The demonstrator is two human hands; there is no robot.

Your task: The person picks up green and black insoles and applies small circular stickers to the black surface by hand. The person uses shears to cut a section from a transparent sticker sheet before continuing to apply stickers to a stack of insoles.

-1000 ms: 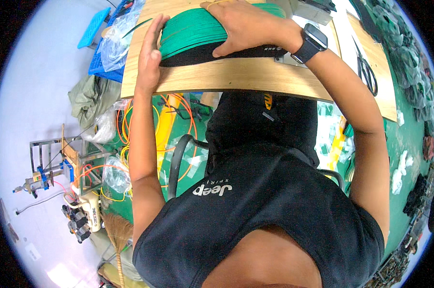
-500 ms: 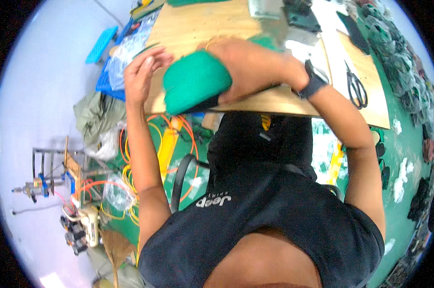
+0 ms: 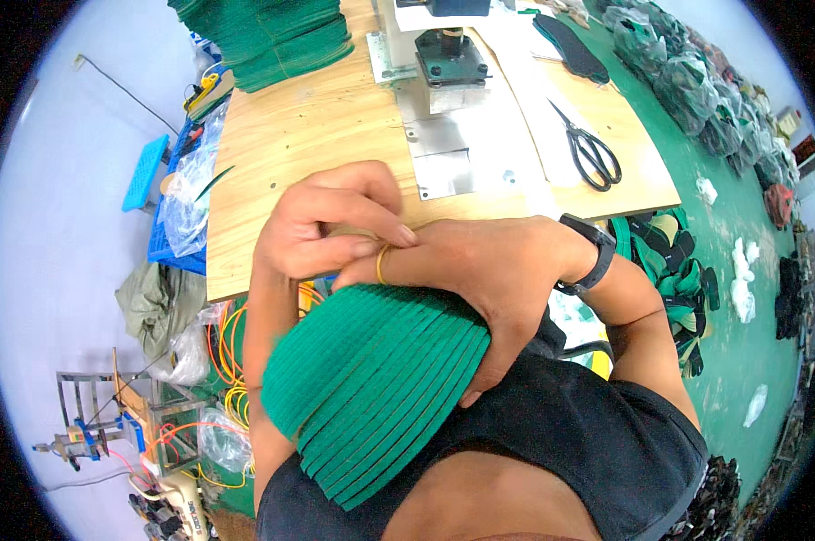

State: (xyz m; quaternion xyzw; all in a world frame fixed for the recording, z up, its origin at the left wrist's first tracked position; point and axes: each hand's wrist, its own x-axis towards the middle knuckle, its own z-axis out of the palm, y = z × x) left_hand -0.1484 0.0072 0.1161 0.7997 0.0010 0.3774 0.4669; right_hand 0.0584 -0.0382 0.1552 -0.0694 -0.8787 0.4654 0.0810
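Note:
My right hand (image 3: 493,270) grips a thick stack of green insoles (image 3: 380,379), which is tilted and fanned out in front of my chest. A thin yellow band (image 3: 381,265) loops around a finger of this hand. Over the near table edge, my left hand (image 3: 331,221) has its fingers bent and pressed together. Its fingertips meet the right hand's fingers beside the band, and whatever they pinch is too small to make out. The far ends of the insoles are hidden under my right hand.
A tall pile of green insoles (image 3: 277,45) stands at the table's far left. Behind my hands is a press (image 3: 453,68) with a metal plate (image 3: 444,171). Black scissors (image 3: 592,158) and dark insoles (image 3: 570,47) lie to the right. A blue crate (image 3: 178,239) stands left of the table.
The insole stack has come nearer my chest and now shows its fanned layers. My left hand, apart and open before, has closed and met my right hand. The view has shifted, showing the press.

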